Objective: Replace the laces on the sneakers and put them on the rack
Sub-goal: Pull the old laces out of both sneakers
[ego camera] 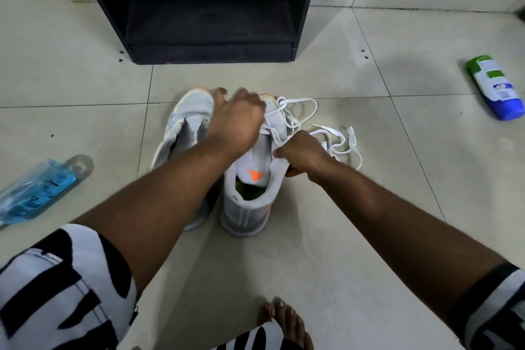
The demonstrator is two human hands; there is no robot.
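Two pale grey sneakers stand side by side on the tiled floor. The left sneaker [187, 119] has no lace and its tongue gapes. The right sneaker [250, 199] shows an orange triangle on its tongue. My left hand [237, 121] lies over the front of the right sneaker, fingers curled on its upper. My right hand [302, 155] pinches a white lace [338, 136] at the shoe's right eyelets. The rest of the lace lies in loose loops on the floor to the right. The black rack [210, 25] stands just beyond the shoes, its low shelf bare.
A clear bottle of blue liquid [39, 187] lies on the floor at the left. A green, white and blue bottle [495, 88] lies at the far right. My bare foot [287, 321] and striped sleeves fill the bottom edge.
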